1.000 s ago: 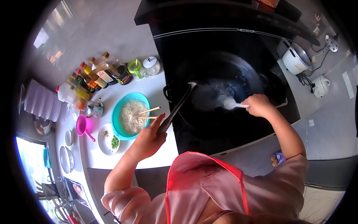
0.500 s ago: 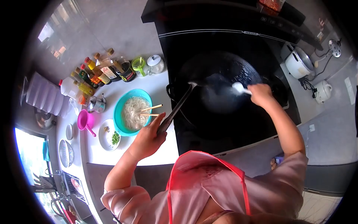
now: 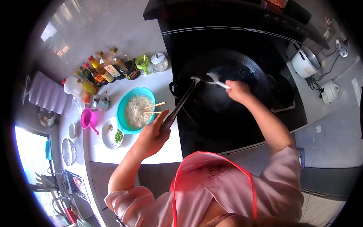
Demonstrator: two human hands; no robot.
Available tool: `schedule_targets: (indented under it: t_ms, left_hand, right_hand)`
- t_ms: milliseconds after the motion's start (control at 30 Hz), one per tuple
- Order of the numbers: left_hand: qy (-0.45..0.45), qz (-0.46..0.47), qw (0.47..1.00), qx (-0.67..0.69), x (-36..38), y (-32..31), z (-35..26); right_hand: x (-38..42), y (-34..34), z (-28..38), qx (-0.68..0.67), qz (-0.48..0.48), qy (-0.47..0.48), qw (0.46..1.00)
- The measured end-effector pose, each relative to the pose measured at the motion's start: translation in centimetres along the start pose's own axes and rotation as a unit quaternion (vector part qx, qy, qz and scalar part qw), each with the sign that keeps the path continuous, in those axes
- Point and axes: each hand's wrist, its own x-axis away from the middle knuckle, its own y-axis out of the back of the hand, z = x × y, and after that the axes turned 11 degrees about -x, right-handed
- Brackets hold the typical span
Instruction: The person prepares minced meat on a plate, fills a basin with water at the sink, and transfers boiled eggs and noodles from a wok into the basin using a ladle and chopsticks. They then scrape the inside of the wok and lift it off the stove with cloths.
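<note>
My left hand [image 3: 153, 134] is closed around the handle of a long dark wok spatula [image 3: 180, 105], whose head sits over the left part of a large dark wok [image 3: 247, 68]. In my right hand [image 3: 239, 91] is a white spoon [image 3: 222, 84]; its bowl overlaps the spatula's head in this view. Faint steam hangs over the wok, and its contents are hard to see. Left of the spatula handle stands a turquoise basin [image 3: 121, 116] of white noodles [image 3: 137, 109], with a pair of chopsticks [image 3: 157, 105] leaning out over its rim.
A white plate [image 3: 106, 137] with chopped green onion [image 3: 118, 136] sits beside the basin, near a pink dipper [image 3: 87, 118] and a metal pot [image 3: 100, 102]. Several sauce bottles [image 3: 99, 72] and jars [image 3: 159, 62] line the wall. A white pot [image 3: 302, 64] stands at right.
My right hand has swung left across the wok with the white spoon, bringing it to the spatula's head. My left hand keeps its hold on the spatula, nearly in place.
</note>
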Motion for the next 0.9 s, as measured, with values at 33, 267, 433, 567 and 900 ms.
schedule_targets:
  t_ms: [33,267,433,567,900]
  left_hand:
    - [-0.004,-0.005,1.0,0.001,0.0,-0.1,0.0]
    - [-0.013,-0.007,1.0,-0.011,-0.1,-0.6,-0.6]
    - [-0.055,-0.044,0.997,-0.032,-0.6,-2.1,0.1]
    - [-0.051,-0.046,0.995,-0.071,-1.0,-3.0,-0.2]
    - [-0.059,-0.019,0.984,-0.167,-0.5,-3.6,-0.5]
  right_hand:
    - [0.4,-0.4,0.5,-0.039,0.02,-0.003,0.999]
    - [5.6,3.4,-3.9,-0.212,0.269,0.089,0.935]
    - [5.9,11.5,-5.3,0.052,0.185,-0.09,0.977]
    - [4.2,8.1,-5.6,0.172,0.022,0.002,0.985]
    - [6.8,10.2,-3.6,0.133,0.144,-0.034,0.98]
